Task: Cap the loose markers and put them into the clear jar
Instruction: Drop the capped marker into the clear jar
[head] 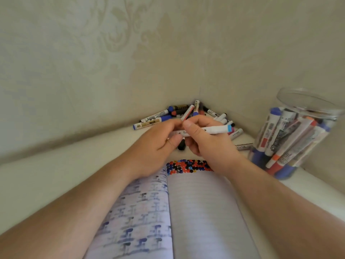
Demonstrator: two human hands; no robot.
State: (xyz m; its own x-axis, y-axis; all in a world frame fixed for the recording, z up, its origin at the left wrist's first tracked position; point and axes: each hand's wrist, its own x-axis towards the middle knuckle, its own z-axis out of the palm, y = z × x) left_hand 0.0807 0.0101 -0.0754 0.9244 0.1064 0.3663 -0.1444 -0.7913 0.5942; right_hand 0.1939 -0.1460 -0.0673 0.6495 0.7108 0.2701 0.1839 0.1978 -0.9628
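Observation:
Both hands meet over the desk in the middle of the view. My right hand (203, 139) grips a white marker (214, 130) that lies level, its light-blue end pointing right. My left hand (158, 144) closes on the marker's left end; that tip is hidden by the fingers. A dark cap (181, 145) shows just below the hands; who holds it I cannot tell. A pile of loose markers (186, 114) fills the corner behind the hands. The clear jar (291, 135), at the right, leans and holds several markers.
An open lined notebook (196, 212) lies under my forearms, with ink dots along its top edge and marks on its left page. One marker (243, 146) lies flat between my right hand and the jar. Patterned walls close the corner behind.

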